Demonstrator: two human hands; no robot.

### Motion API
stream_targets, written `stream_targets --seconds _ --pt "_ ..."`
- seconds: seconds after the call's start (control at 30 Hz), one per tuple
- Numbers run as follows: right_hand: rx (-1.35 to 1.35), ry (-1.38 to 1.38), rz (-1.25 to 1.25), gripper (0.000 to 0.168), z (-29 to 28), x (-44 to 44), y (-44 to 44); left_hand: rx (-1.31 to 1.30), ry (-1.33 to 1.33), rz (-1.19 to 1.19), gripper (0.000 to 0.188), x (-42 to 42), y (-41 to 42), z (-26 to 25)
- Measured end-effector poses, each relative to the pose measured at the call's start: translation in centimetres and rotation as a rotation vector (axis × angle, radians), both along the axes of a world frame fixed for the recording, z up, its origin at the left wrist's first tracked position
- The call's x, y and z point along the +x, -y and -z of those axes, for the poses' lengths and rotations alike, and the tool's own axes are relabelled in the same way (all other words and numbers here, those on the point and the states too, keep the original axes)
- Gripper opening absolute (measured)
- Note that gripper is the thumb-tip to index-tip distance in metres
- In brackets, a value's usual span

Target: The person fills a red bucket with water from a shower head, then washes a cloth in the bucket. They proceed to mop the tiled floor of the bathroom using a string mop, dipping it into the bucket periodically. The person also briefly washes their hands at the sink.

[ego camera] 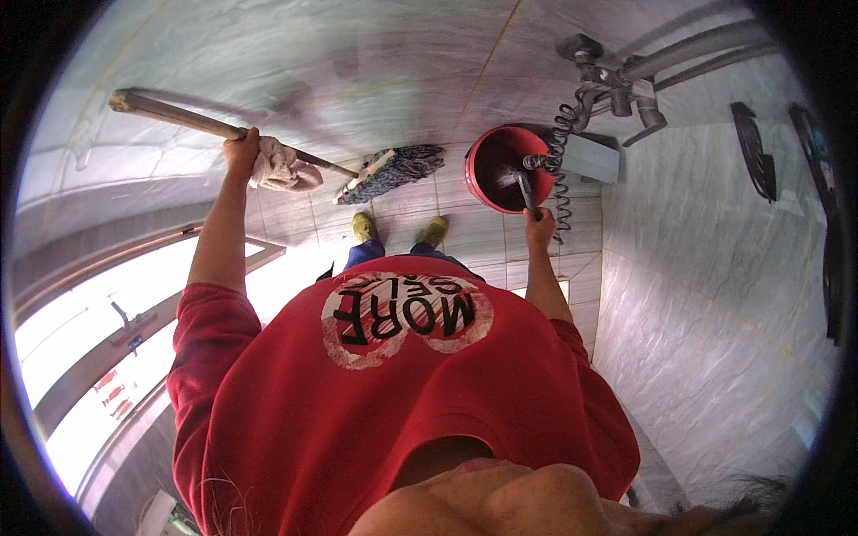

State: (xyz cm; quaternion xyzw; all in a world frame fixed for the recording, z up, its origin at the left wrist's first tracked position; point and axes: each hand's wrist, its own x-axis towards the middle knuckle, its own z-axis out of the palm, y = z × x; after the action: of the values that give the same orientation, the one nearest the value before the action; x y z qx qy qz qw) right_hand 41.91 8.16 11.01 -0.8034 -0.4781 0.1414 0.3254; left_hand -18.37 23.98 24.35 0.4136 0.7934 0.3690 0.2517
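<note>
My left hand [242, 153] grips the wooden handle [181, 120] of a mop, with a pale cloth [281, 167] hanging at the same hand. The mop's dark strand head [402, 171] rests at the foot of the wall, ahead of my feet. In my right hand [539, 226] is a black hand shower [525, 191], pointed into a red bucket [477, 175]. Pale spray shows in front of its head, inside the bucket. A black coiled hose [560, 144] hangs over the bucket's right rim.
A wall-mounted mixer tap [617, 84] with pipes juts out above the bucket. Beside the bucket is a pale box-like piece [590, 159] by the wall. Dark items hang on the right wall, among them a black one [754, 153]. A framed window [100, 321] stands at my left.
</note>
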Motion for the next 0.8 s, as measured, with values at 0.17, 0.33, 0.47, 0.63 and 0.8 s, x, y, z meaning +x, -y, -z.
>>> stream_targets --seconds 0.17,0.33,0.47,0.63,0.8 --pt "0.006 0.043 -0.022 0.026 0.9 0.3 0.0 0.013 0.076 -0.007 0.021 -0.6 0.1 0.5" --pt "-0.016 0.062 -0.02 0.027 0.6 0.3 0.0 -0.014 0.009 -0.011 0.021 -0.8 0.0 0.9" --pt "-0.105 0.037 -0.011 0.028 -0.3 0.1 -0.5 -0.029 0.003 -0.042 0.021 -1.0 0.1 0.8" --pt "-0.215 0.154 -0.074 0.029 -0.4 0.3 -1.4 -0.035 -0.031 -0.027 0.02 0.4 0.3 -0.6" --pt "-0.258 0.174 -0.141 0.028 2.7 0.9 -2.3 0.017 0.018 -0.04 0.017 0.3 0.5 -0.4"
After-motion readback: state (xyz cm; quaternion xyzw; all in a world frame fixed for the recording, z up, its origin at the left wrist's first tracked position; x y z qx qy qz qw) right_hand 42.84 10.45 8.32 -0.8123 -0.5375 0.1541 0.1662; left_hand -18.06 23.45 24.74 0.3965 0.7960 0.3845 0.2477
